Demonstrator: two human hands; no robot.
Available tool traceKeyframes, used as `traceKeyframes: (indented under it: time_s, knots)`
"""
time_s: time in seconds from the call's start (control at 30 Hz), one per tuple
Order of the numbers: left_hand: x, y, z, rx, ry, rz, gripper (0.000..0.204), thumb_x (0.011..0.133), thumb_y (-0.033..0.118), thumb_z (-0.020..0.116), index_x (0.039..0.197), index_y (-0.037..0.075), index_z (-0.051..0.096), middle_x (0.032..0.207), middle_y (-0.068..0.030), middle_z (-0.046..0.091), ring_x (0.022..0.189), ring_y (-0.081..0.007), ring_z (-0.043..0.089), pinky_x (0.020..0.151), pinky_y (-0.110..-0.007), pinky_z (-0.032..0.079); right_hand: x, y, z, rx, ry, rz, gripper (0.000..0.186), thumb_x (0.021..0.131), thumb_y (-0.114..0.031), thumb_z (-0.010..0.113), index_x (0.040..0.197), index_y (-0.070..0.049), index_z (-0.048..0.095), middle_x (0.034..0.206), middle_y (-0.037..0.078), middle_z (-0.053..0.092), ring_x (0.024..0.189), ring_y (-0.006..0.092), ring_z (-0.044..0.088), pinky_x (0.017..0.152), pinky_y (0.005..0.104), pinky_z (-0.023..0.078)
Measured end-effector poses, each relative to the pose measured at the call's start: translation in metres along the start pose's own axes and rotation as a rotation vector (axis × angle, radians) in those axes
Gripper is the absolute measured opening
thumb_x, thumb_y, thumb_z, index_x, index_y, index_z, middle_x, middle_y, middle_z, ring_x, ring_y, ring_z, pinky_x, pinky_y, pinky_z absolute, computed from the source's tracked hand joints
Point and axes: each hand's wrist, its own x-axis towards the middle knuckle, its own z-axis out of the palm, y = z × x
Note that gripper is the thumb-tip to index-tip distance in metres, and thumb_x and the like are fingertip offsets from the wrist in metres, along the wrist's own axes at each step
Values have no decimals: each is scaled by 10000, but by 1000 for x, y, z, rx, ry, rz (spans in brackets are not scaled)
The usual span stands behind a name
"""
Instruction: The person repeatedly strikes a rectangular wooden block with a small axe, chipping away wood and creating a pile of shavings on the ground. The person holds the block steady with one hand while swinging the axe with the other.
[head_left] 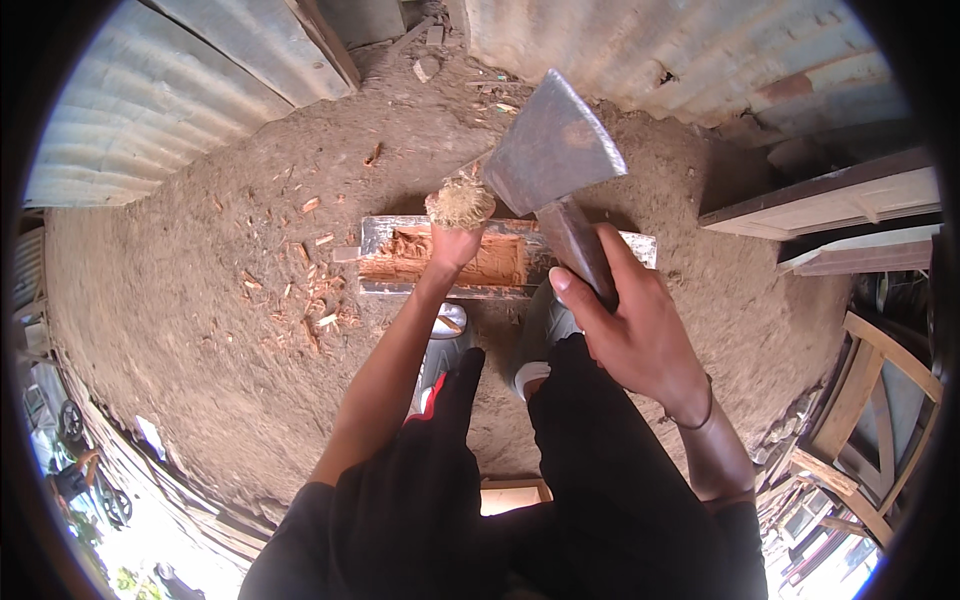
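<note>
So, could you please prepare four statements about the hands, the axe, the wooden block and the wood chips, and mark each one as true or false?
1. The right hand holds the axe by its handle. True.
2. The left hand is empty. False: the left hand grips a tool with a frayed, straw-coloured top.
3. The wooden block has a hollow cut into its upper side. True.
4. Most wood chips lie to the right of the block. False: most wood chips lie to its left.
</note>
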Motion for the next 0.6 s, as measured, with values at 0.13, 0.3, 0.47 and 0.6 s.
traceKeyframes:
  time_s: [0.13, 0.3, 0.47, 0.6]
  knots:
    - [1, 3, 1, -46, -33, -33, 198, 968, 258, 643, 1088, 131, 735, 1103, -85, 760, 1105, -319, 668, 1064, -502, 402, -3, -14, 8, 41, 102, -177, 465, 1038, -262, 668, 1333, 49, 489, 857, 260, 696, 791, 482, 712, 665, 498, 542]
    - [4, 3, 14, -445, -73, -150, 172, 937, 214, 659, 1080, 142, 721, 1041, -60, 769, 1121, -255, 691, 1076, -462, 377, 20, 25, 28, -321, -78, -264, 436, 1028, -187, 647, 1347, 53, 471, 834, 271, 696, 743, 468, 709, 647, 531, 540]
    - [-10, 3, 16, -166, -123, -79, 216, 912, 168, 669, 1101, 114, 757, 1123, -58, 788, 1088, -272, 709, 1084, -454, 371, 21, -18, 3, -213, 43, -194, 408, 1058, -262, 652, 1302, 40, 526, 791, 225, 681, 718, 396, 719, 661, 451, 552]
    - [-5, -1, 18, -342, -87, -144, 211, 914, 173, 669, 1095, 110, 758, 1104, -70, 786, 1082, -294, 706, 1082, -456, 369, 12, -21, 10, 53, 146, -235, 399, 1047, -201, 675, 1323, 25, 496, 776, 216, 680, 694, 334, 745, 604, 418, 544]
